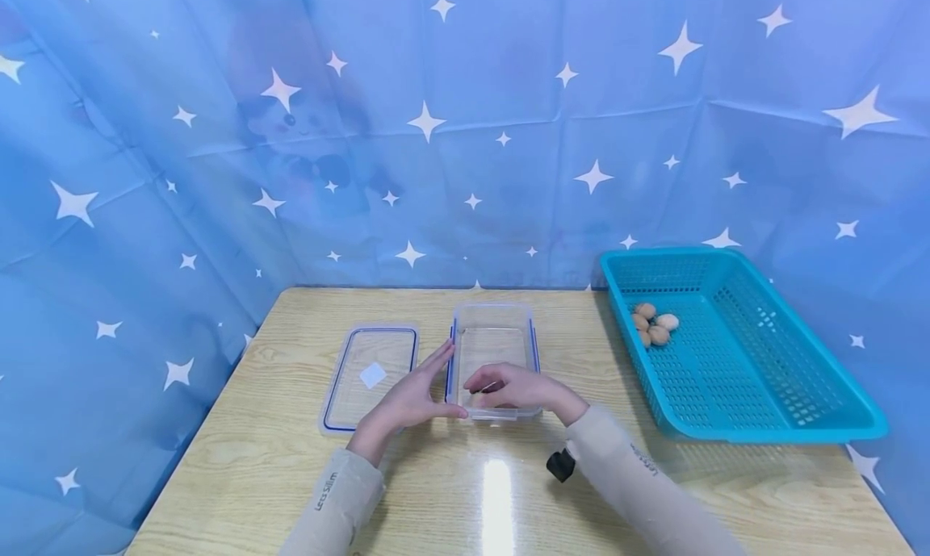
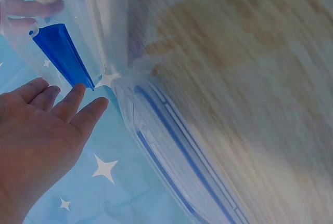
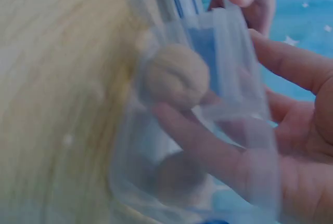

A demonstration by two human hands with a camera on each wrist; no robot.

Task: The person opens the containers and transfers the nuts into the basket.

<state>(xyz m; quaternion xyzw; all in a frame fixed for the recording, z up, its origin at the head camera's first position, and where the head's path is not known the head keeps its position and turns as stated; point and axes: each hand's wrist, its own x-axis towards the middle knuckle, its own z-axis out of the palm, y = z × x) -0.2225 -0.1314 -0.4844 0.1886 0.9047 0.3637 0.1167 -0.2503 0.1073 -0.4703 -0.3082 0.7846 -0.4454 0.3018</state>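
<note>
In the head view, a clear plastic container (image 1: 536,348) with blue side clips stands at the table's middle. My right hand (image 1: 512,386) reaches into its near end with fingers bent. The right wrist view shows those fingers pinching a tan egg (image 3: 177,73) inside the container. Below it is a darker round shape (image 3: 179,180), blurred; I cannot tell if it is another egg or a reflection. My left hand (image 1: 414,399) lies along the container's left side, fingers outstretched. Beside that hand is the clear lid (image 1: 385,348) with its blue seal.
At the right stands a turquoise basket (image 1: 726,362) of perforated plastic. Several eggs (image 1: 659,335), brown and one paler, cluster in its left side. A star-patterned blue curtain (image 1: 508,177) hangs behind the wooden table (image 1: 291,459).
</note>
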